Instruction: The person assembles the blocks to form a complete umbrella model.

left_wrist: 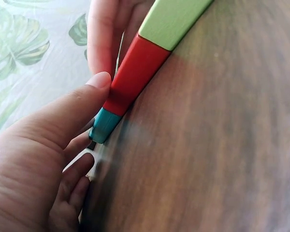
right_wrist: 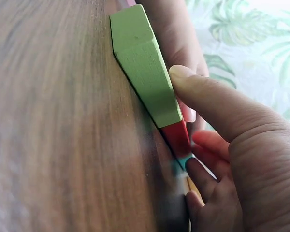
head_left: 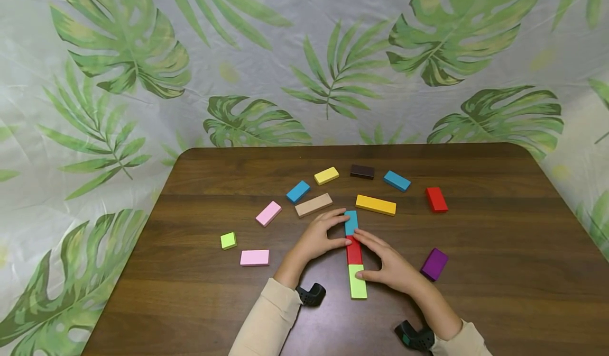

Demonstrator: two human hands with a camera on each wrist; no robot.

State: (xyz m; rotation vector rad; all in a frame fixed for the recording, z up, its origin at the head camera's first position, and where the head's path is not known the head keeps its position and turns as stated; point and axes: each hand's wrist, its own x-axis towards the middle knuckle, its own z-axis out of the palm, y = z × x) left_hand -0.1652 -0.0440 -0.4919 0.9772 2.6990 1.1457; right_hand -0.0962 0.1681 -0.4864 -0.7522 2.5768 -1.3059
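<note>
A teal block [head_left: 351, 222], a red block [head_left: 354, 254] and a light green block [head_left: 358, 286] lie flat, end to end in one row on the table. From the left side, my left hand [head_left: 315, 238] touches the row, its thumb at the red block [left_wrist: 135, 72] and a fingertip at the teal one. On the other side, my right hand [head_left: 395, 267] lays its thumb at the green block [right_wrist: 147, 79] and its fingertips near the seam of teal and red. Both hands have extended fingers. Some fingertips are hidden in the wrist views.
On the brown table [head_left: 190, 303], loose blocks form an arc around the row: pink [head_left: 254, 257], small green [head_left: 228, 240], tan [head_left: 313, 205], orange [head_left: 376, 204], red [head_left: 436, 199], purple [head_left: 434, 264] and several more. A leaf-patterned cloth [head_left: 257, 60] hangs behind.
</note>
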